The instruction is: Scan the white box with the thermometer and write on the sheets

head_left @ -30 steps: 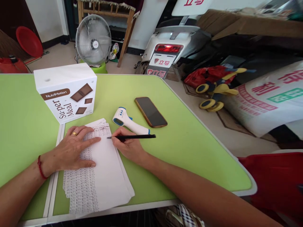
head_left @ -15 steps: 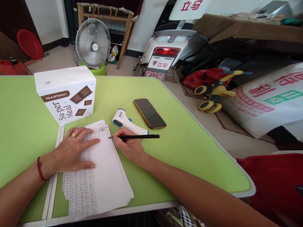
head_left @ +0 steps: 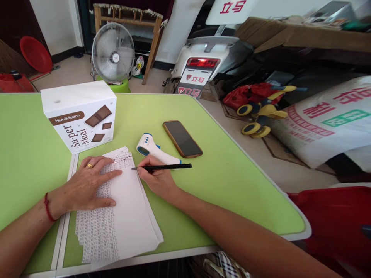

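A stack of paper sheets (head_left: 133, 220) lies on the green table, its left part and top covered with rows of handwriting. Across the written part rests my left hand (head_left: 91, 183), flat with fingers spread, a ring on one finger. My right hand (head_left: 156, 177) pinches a black pen (head_left: 171, 166), whose tip is at the paper near the end of the written lines. Just beyond that hand lies a white and blue infrared thermometer (head_left: 156, 150), its handle partly behind the pen. Farther right is a smartphone (head_left: 182, 139) in a brown case.
A white box (head_left: 81, 119) labelled NutriMotion stands at the back left of the green table (head_left: 232, 193). Behind are a fan (head_left: 113, 54) and a white scooter (head_left: 199, 58). To the right are a yellow toy trike (head_left: 262, 114), a large white sack (head_left: 327, 123) and a red chair (head_left: 333, 220).
The pen has tilted slightly in my right hand, its rear end a little lower in angle and nearer. My left hand stays in place; the whole view shifts slightly left.
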Demonstrator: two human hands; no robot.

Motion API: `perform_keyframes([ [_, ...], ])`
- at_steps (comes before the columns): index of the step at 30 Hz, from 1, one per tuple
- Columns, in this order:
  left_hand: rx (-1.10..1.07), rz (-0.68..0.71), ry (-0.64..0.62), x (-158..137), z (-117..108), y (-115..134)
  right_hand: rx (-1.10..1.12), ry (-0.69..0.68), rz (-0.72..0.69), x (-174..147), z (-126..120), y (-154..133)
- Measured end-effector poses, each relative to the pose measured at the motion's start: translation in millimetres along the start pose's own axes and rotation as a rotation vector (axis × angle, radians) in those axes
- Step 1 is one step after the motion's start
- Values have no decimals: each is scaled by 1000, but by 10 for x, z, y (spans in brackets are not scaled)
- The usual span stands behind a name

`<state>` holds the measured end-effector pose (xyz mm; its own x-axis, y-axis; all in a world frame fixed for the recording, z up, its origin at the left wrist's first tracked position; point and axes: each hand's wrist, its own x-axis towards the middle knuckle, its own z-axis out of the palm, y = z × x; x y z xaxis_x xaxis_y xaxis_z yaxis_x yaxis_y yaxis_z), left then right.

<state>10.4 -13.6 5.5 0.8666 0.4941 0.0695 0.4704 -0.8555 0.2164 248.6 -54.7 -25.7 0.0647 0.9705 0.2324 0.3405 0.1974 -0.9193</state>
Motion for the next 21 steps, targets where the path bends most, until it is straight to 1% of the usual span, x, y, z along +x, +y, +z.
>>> perform_keyframes([
  [5, 2, 8, 1, 6, -2, 8, -26, -4, -27, 6, 5, 9],
  [9, 1, 14, 19, 4, -3, 6, -86, -14, -98, 9, -17, 27],
  [11, 4, 20, 28, -1, 2, -1, -178, 45, -207, 4, -50, 23],
  [15, 18, 48, 60, 2, 21, -12, -350, 258, -534, -2, -150, -24],
  [17, 31, 80, 90, 13, 12, -10, -411, 277, -649, 8, -197, -41],
  [19, 36, 117, 165, 22, -22, -3, -491, 244, -738, 25, -233, -40],
  [20, 38, 125, 250, 21, -48, -1, -546, 229, -771, 33, -245, -36],
  [21, 51, 120, 381, 16, -78, -3, -612, 217, -790, 39, -254, -31],
])
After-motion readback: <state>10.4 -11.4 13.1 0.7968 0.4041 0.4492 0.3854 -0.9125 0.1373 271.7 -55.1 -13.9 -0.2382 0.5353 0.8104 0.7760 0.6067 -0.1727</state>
